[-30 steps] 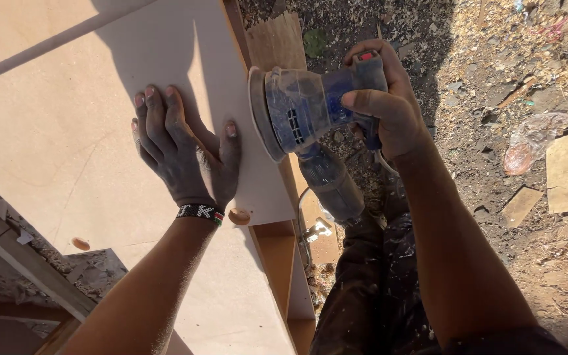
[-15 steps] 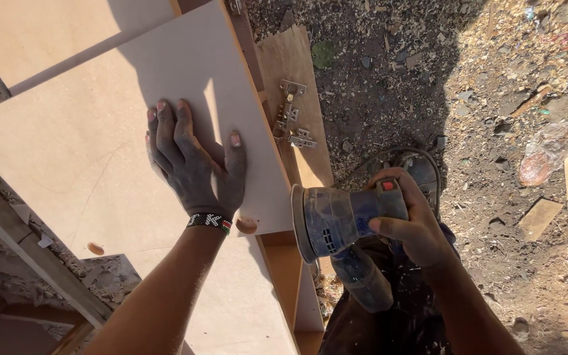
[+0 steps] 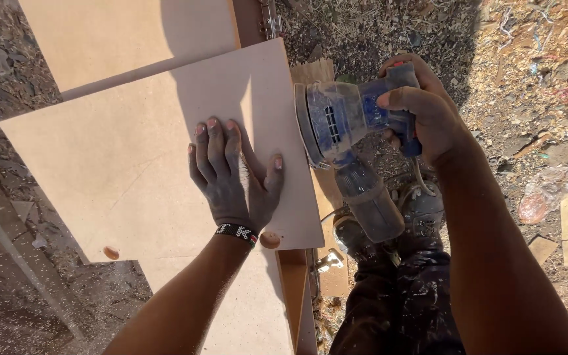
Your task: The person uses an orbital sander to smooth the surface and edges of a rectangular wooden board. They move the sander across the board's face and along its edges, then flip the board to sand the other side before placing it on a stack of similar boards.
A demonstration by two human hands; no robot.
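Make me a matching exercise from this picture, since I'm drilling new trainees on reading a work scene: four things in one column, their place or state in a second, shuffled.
Things:
1. left hand
2. right hand
3. sander
4. beaded wristband

Places or states:
A. pad turned sideways against the right edge of the board
B. gripping the blue tool's body
C. lying flat, fingers spread, on the pale board
D. worn on the left wrist, just below the dusty hand

Pairs: 1-C, 2-B, 3-A, 4-D
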